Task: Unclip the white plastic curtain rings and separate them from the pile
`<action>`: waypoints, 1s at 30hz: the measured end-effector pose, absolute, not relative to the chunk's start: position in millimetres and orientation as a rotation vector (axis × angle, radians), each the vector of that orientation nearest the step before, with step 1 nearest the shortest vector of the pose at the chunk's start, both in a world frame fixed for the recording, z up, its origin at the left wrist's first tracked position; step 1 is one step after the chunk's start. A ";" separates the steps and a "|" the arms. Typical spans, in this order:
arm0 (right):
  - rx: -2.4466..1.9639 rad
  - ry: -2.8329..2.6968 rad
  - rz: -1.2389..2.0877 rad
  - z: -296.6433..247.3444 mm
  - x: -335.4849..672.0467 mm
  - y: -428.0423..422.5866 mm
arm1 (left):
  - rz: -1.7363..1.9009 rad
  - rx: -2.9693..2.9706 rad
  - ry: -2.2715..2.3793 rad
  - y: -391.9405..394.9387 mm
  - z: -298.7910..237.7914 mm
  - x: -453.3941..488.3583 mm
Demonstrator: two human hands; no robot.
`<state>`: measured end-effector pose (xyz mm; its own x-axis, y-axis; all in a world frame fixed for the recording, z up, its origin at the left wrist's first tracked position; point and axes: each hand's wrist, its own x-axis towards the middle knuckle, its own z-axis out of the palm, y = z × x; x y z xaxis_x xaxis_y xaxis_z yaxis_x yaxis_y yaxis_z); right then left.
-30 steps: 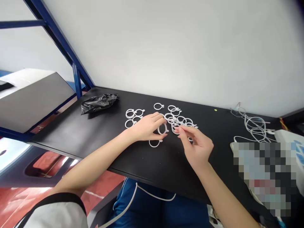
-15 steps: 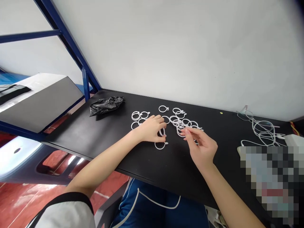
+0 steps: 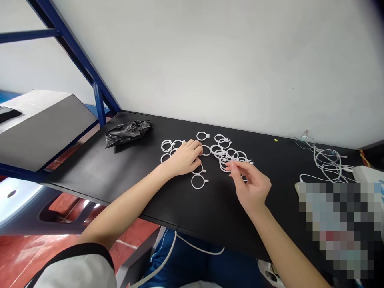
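Observation:
Thin white curtain rings, each with a small eyelet tab, lie in two groups on a black tabletop (image 3: 180, 202). My left hand (image 3: 186, 158) rests palm down over the left group, its fingers bent and the thumb apart from them; whatever is under the palm is hidden. A single ring (image 3: 198, 188) lies flat just in front of this hand, and another ring (image 3: 206, 145) is beyond its fingertips. At the near edge of the tangled right pile (image 3: 232, 149), my right hand (image 3: 253, 182) pinches thumb and forefinger together. What sits between those fingertips is too small to make out.
A crumpled black plastic bag (image 3: 129, 133) lies at the back left. Coiled white cables (image 3: 330, 164) and a blurred-out item (image 3: 333, 224) occupy the right side. A white wall (image 3: 210, 68) borders the back, and a blue metal frame (image 3: 81, 60) stands at the left.
My left hand has drawn back slightly from the front rings, so the nearest one shows whole. The right hand keeps its pinch. The whole view has shifted a little.

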<state>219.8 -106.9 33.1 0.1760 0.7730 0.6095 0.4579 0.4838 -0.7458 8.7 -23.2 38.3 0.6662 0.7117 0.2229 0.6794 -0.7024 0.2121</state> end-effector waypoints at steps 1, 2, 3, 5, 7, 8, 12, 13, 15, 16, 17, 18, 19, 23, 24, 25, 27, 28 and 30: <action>-1.140 -1.468 0.305 33.5 219.7 -107.0 | 0.465 2.741 1.177 -21.8 36.1 8.4; -1.136 -1.474 0.297 34.0 219.7 -107.2 | 0.487 2.718 1.195 -20.4 33.8 8.1; -1.130 -1.479 0.289 34.7 219.6 -107.3 | 0.504 2.698 1.211 -18.8 31.2 7.7; -1.113 -1.481 0.276 36.0 219.6 -107.3 | 0.520 2.677 1.225 -15.7 26.1 6.7; -1.104 -1.478 0.271 36.9 219.7 -107.2 | 0.518 2.665 1.236 -13.1 21.7 5.7; -1.107 -1.476 0.271 37.2 219.8 -107.1 | 0.517 2.662 1.243 -12.1 20.0 5.3; -1.119 -1.471 0.283 37.3 219.6 -107.2 | 0.513 2.671 1.254 -10.5 17.5 5.2; -1.117 -1.474 0.288 37.2 219.5 -107.3 | 0.515 2.674 1.255 -10.5 17.9 5.4; -1.104 -1.486 0.291 37.0 219.3 -107.4 | 0.535 2.676 1.256 -10.5 18.9 5.7; -1.094 -1.495 0.291 36.9 219.2 -107.4 | 0.557 2.675 1.256 -10.5 19.5 5.8; -1.084 -1.502 0.288 36.9 219.1 -107.4 | 0.587 2.669 1.254 -10.5 19.8 5.8; -1.078 -1.509 0.283 36.9 219.0 -107.3 | 0.626 2.660 1.252 -10.5 20.0 5.9; -1.075 -1.516 0.276 37.1 219.0 -107.2 | 0.671 2.648 1.247 -10.5 20.1 5.9; -1.072 -1.545 0.238 38.0 218.7 -106.8 | 0.886 2.615 1.217 -12.0 20.5 7.2; -1.068 -1.556 0.232 38.1 218.7 -106.6 | 0.944 2.623 1.198 -12.9 21.1 7.8; -1.061 -1.565 0.226 37.9 218.7 -106.4 | 0.999 2.638 1.175 -13.9 22.1 8.5; -1.049 -1.581 0.220 37.0 218.8 -105.8 | 1.102 2.678 1.123 -16.7 25.1 10.3; -1.047 -1.585 0.221 36.3 218.7 -105.4 | 1.147 2.698 1.100 -18.5 26.9 11.4; -1.042 -1.594 0.225 35.2 218.6 -104.6 | 1.249 2.729 1.059 -22.6 30.9 14.2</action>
